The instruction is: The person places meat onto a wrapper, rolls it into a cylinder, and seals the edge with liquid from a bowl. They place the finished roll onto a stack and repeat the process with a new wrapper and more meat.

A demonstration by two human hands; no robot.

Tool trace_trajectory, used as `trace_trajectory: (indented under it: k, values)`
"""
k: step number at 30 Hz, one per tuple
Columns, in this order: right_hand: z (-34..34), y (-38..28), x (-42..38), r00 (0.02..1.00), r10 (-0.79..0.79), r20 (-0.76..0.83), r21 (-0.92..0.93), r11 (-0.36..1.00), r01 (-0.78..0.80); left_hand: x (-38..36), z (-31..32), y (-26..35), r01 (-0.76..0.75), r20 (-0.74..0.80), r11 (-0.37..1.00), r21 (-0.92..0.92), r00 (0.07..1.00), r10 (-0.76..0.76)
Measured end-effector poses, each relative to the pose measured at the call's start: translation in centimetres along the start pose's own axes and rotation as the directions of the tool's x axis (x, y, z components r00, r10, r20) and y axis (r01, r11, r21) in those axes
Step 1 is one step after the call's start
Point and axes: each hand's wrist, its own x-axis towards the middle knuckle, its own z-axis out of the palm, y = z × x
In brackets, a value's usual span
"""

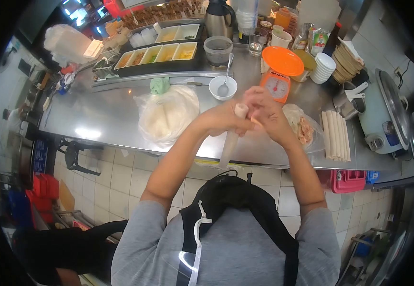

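Note:
My left hand point(222, 119) is closed around a pale, translucent long roll point(229, 148), which slants down past the counter's front edge. Its whitish upper end point(240, 110) pokes out above my thumb. Right beside that end is my right hand point(265, 110), its curled fingers smeared by motion, so I cannot tell what they grip. To the left lies a clear plastic bag of flat white sheets point(166, 114), with a green crumpled cloth point(159, 86) at its top. An open bag of pinkish shredded filling point(305, 131) sits by my right wrist, and several white rolls point(335, 136) lie side by side farther right.
A white bowl with a spoon point(222, 88) and an orange scale point(276, 86) stand behind my hands. Farther back are a topping tray point(157, 58), a metal thermos point(220, 21) and stacked white bowls point(322, 68). A large lidded cooker point(388, 114) stands right.

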Motion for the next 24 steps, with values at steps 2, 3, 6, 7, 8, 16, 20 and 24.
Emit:
trace_trajectory:
  k: [2,3,6,7,8,16,20,24]
  values:
    - [1.0,1.2,-1.8,0.979,0.122,-0.161,0.265,0.961,-0.076,1.1,-0.7,0.6,0.085,-0.205,0.986,-0.141,0.972,-0.113]
    - [1.6,3.3,-3.5,0.971,0.186,-0.151,0.322,0.938,-0.129,2.0,-1.6,-0.3,-0.014,-0.242,0.96,-0.281,0.969,-0.056]
    - [4.6,6.3,-7.3,0.945,0.274,-0.176,0.293,0.931,-0.216,3.4,-3.3,-2.0,-0.023,-0.406,0.908,-0.418,0.899,-0.164]
    - [5.0,6.6,-7.9,0.921,0.333,-0.202,0.3,0.916,-0.266,3.9,-4.0,-3.4,0.013,-0.389,0.917,-0.399,0.903,-0.182]
    - [5.0,6.7,-8.4,0.889,0.389,-0.24,0.31,0.899,-0.31,4.2,-4.3,-4.6,0.055,-0.362,0.925,-0.375,0.911,-0.201]
    - [-4.8,1.0,-13.4,0.808,0.431,-0.403,0.634,0.767,-0.093,4.1,4.4,-1.5,-0.119,-0.341,0.968,-0.222,0.939,0.037]
    - [-17.0,-1.5,-18.6,0.655,0.29,-0.698,0.375,0.927,-0.011,2.2,3.4,-3.5,-0.031,-0.164,0.973,-0.23,0.986,-0.007]
    - [-26.8,-1.4,-22.0,0.51,0.184,-0.84,-0.04,0.917,-0.397,-1.3,0.6,-6.9,0.13,-0.165,0.949,-0.287,0.969,-0.183]
